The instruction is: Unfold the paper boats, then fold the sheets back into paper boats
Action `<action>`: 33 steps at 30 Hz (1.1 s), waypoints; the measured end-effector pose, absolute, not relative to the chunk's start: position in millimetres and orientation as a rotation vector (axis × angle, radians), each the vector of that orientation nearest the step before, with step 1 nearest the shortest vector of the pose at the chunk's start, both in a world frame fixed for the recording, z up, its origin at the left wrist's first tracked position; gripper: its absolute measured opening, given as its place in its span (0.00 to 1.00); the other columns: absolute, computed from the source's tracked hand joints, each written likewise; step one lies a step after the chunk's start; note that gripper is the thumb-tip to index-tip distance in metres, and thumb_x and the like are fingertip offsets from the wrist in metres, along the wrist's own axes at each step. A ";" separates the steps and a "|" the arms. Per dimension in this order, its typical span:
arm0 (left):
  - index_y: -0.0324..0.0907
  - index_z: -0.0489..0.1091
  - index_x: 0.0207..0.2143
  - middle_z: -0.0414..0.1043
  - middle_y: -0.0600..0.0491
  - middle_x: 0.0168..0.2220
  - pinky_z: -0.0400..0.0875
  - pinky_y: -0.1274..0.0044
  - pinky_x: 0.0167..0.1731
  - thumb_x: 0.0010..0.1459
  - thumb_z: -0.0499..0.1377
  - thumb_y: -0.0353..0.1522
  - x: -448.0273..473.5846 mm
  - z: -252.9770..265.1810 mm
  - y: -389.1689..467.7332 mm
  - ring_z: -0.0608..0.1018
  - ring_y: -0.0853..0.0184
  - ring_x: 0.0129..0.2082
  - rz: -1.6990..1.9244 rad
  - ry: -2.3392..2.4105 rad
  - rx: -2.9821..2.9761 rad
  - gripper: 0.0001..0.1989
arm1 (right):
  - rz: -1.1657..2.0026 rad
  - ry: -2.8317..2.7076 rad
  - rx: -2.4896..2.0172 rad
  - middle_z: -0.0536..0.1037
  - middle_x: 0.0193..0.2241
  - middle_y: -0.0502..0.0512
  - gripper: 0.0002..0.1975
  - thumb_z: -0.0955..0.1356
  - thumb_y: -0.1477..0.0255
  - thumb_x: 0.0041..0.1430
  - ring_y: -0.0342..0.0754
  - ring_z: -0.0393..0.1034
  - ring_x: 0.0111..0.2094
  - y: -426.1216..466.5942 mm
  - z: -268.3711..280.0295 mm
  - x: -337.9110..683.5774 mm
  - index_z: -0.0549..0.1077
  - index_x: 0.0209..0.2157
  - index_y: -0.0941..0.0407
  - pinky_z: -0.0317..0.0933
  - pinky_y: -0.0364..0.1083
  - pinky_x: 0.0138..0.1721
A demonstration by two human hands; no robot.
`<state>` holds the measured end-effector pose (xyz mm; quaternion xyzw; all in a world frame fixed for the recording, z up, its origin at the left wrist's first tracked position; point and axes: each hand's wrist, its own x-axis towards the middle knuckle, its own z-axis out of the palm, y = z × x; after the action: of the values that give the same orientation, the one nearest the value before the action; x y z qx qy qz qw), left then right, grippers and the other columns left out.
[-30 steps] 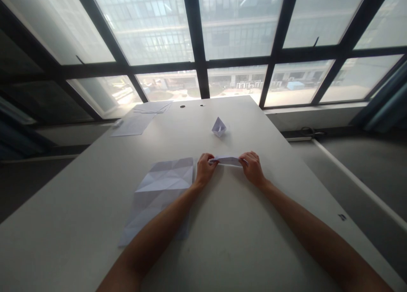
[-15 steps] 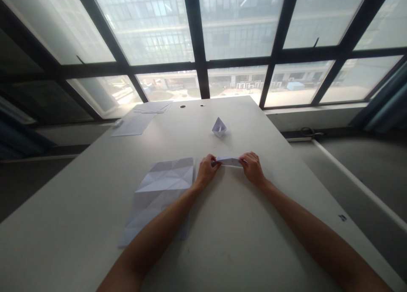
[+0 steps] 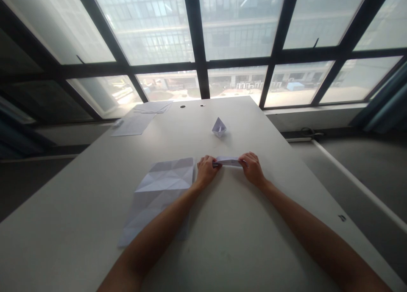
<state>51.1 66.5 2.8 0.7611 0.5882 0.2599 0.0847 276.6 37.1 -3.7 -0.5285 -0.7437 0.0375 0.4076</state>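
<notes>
A narrow folded white paper strip (image 3: pixel 229 161) is held over the smooth white table (image 3: pixel 235 232), its nine-o'clock end pinched by the bare left hand (image 3: pixel 206 170), its three-o'clock end by the bare right hand (image 3: pixel 252 168). At twelve, a pointed white paper boat (image 3: pixel 218 126) is seen; at eight, a creased white sheet (image 3: pixel 160 192); at ten, flat white sheets (image 3: pixel 132 126).

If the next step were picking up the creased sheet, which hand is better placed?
Probably the left hand: it is close beside the creased sheet, with its forearm partly covering it in view. The right hand is farther off, at the other end of the folded paper both hands hold.
</notes>
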 end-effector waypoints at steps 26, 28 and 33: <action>0.45 0.74 0.37 0.74 0.52 0.44 0.64 0.71 0.49 0.63 0.55 0.30 47.2 -0.9 71.8 0.73 0.62 0.46 0.958 1.657 2.160 0.07 | -0.070 -1.736 -1.349 0.77 0.31 0.57 0.11 0.63 0.69 0.66 0.52 0.68 0.36 43.7 -12.4 283.0 0.75 0.33 0.56 0.56 0.51 0.42; 0.45 0.74 0.36 0.73 0.52 0.45 0.63 0.70 0.50 0.62 0.54 0.28 48.0 -1.1 70.6 0.73 0.62 0.47 0.941 1.632 2.190 0.09 | -0.088 -1.721 -1.373 0.77 0.31 0.56 0.11 0.63 0.70 0.66 0.52 0.68 0.36 42.9 -11.4 282.9 0.75 0.33 0.56 0.56 0.51 0.44; 0.45 0.75 0.29 0.71 0.51 0.48 0.61 0.66 0.53 0.56 0.56 0.25 49.1 -0.4 67.6 0.71 0.59 0.50 0.874 1.625 2.230 0.10 | -0.092 -1.713 -1.408 0.78 0.32 0.55 0.09 0.64 0.70 0.65 0.52 0.68 0.37 41.4 -10.2 282.1 0.76 0.34 0.55 0.54 0.52 0.48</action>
<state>49.1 67.6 -0.4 0.7645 0.5572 0.2995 0.1235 282.1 41.4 -10.2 -0.5680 -0.6912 -0.0370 0.4452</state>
